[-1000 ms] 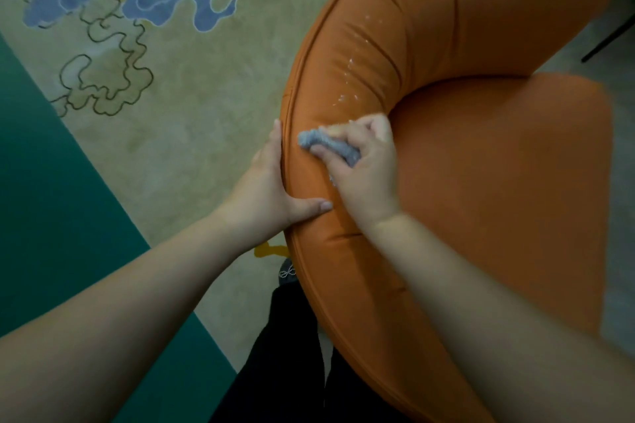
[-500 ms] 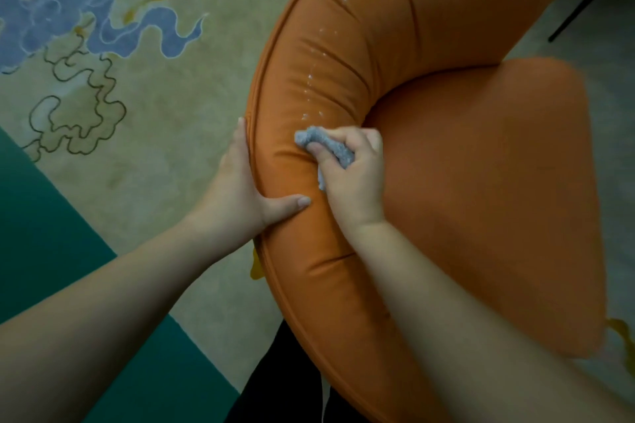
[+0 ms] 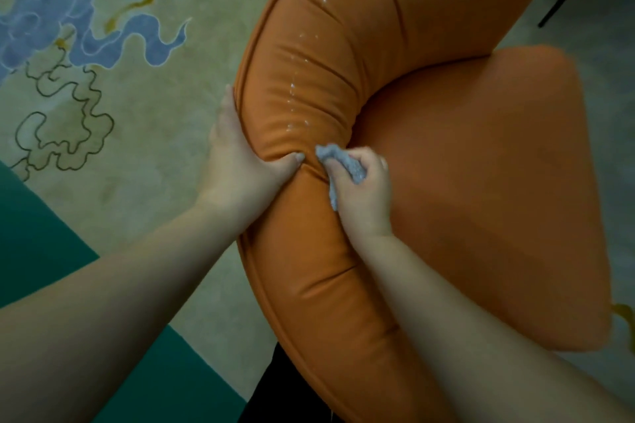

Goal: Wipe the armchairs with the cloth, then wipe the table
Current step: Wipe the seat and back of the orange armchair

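The grey cloth (image 3: 343, 161) is bunched and gripped in the curled fingers of the right hand (image 3: 360, 196), pressed on the padded rim of the orange armchair (image 3: 309, 86); the left hand (image 3: 240, 165) is laid with straight fingers along the outer edge, its thumb pushed into the padding; pale wet-looking specks (image 3: 295, 93) are seen further up the rim, just ahead of the cloth; they may be missed or only smeared, because so small a wad covers little; the cloth could also slip out under pressure; no containers are seen; the counter is not in view.
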`<state>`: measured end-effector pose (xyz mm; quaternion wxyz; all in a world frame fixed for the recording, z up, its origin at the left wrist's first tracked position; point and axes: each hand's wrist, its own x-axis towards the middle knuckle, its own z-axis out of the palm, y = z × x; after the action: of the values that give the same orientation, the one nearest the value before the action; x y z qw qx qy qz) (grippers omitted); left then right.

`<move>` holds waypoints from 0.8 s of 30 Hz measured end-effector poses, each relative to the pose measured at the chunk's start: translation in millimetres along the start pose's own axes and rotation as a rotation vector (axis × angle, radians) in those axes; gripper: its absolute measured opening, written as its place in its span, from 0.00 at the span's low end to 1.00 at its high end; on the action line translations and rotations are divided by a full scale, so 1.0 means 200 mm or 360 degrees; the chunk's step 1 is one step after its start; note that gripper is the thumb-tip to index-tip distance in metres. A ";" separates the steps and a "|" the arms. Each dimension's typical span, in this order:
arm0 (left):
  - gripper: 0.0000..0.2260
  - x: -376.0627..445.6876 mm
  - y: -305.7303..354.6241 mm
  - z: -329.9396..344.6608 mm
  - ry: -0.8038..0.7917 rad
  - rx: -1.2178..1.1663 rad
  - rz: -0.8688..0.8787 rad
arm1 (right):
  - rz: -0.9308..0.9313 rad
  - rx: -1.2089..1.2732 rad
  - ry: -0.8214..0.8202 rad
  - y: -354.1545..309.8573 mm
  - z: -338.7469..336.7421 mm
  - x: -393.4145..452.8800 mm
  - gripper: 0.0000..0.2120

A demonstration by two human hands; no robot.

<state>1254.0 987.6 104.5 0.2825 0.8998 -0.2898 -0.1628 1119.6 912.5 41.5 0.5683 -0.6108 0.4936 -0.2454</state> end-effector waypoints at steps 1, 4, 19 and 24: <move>0.51 -0.01 0.00 0.01 0.0043 0.0023 -0.0005 | 0.0117 -0.0056 -0.0055 0.06 -0.05 -0.03 0.05; 0.49 -0.03 -0.01 0.03 0.0137 0.0082 0.0013 | 0.0272 -0.0047 -0.0142 0.09 -0.10 -0.05 0.05; 0.47 -0.05 -0.01 0.04 0.0152 0.0035 0.0010 | -0.0462 0.0132 -0.0037 -0.22 0.10 0.12 0.09; 0.48 -0.05 0.00 0.03 0.0110 0.0017 0.0035 | -0.0639 -0.0050 -0.0069 -0.34 0.18 0.43 0.10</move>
<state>1244.8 991.6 101.3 0.2892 0.9032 -0.2905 -0.1270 1205.9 843.0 74.8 0.5089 -0.7110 0.3532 -0.3328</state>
